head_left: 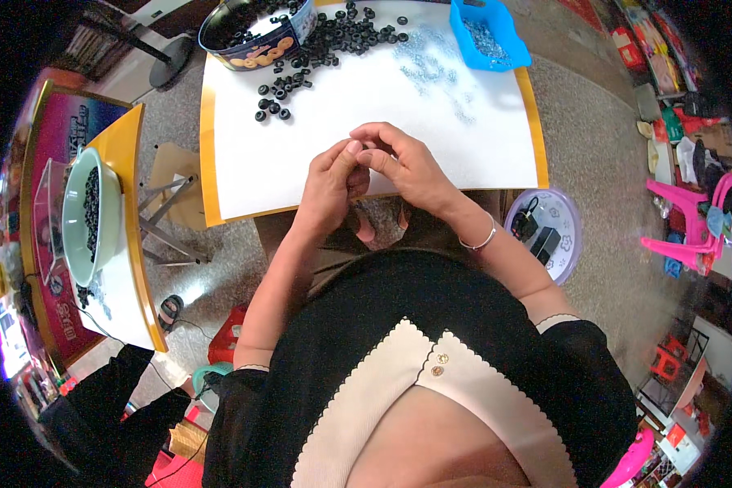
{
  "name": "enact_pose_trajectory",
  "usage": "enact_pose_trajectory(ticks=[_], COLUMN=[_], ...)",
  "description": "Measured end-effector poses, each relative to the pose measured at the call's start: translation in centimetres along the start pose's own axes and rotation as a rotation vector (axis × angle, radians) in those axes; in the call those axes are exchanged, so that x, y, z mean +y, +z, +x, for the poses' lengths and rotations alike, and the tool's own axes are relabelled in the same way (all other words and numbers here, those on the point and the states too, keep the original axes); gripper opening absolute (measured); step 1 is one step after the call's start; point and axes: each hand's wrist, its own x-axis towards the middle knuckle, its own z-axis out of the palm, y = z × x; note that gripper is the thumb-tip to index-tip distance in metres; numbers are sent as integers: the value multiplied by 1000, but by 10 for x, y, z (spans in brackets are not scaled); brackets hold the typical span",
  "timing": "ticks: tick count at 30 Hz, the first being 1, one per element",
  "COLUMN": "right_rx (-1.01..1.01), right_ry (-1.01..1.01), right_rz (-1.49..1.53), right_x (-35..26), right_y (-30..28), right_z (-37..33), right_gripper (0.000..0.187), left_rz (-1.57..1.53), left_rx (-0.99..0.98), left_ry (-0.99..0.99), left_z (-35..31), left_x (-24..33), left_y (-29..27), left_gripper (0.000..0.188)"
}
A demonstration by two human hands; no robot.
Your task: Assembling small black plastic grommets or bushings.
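My left hand (331, 180) and my right hand (405, 167) meet over the near edge of the white-topped table (431, 146). The fingertips of both are pinched together, and a small dark piece seems to show between them, mostly hidden by the fingers. Beyond my hands lies a spread of small black round parts (333, 41), with a few stray ones (273, 107) nearer on the left. To their right, many tiny clear bluish pieces (429, 65) are scattered over the white surface.
A round tin (256, 58) with black parts stands at the far left, a blue tray (512, 60) of tiny pieces at the far right. On a side table sits a pale green basin (75, 236) of black parts. A lilac tub (576, 236) stands on the floor at right.
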Motion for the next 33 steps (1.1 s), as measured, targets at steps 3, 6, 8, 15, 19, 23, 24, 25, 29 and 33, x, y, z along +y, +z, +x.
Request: enact_pose_trajectory(ticks=[3,6,8,15,19,23,24,25,29,33], right_rx=[1,5,6,-41,7,-20,-12,-5,233,189], right_ry=[-19,-73,-88,-130,-259,-68,-72,-74,-129,-143], right_rz=[-18,-71,-72,7,-15,333,392,450,284,251], right_x=[-2,-7,-10,-30,-45,-50,-49,-49,-42,-40], right_y=[-1,-5,-8,-21,-22,-17,-12,-6,21,20], right_z=[1,2,1,1,2,4,3,3,-2,5], right_gripper=[27,24,22,16,15,24,27,30,23,22], left_rz=[-81,-150,-151,-66,23,-67,-135,-133,-180,-109], left_rx=[-5,-13,-25,-172,-214,-243,-214,-215,-57,87], left_ry=[12,23,16,-5,-5,26,35,37,58,84], left_z=[0,2,1,-6,-13,-11,-11,-10,-13,-13], left_x=[-2,0,5,23,46,51,50,45,28,26], left_y=[2,6,10,9,14,18,22,23,37,41], left_gripper=[24,24,26,32,31,28,28,28,22,23])
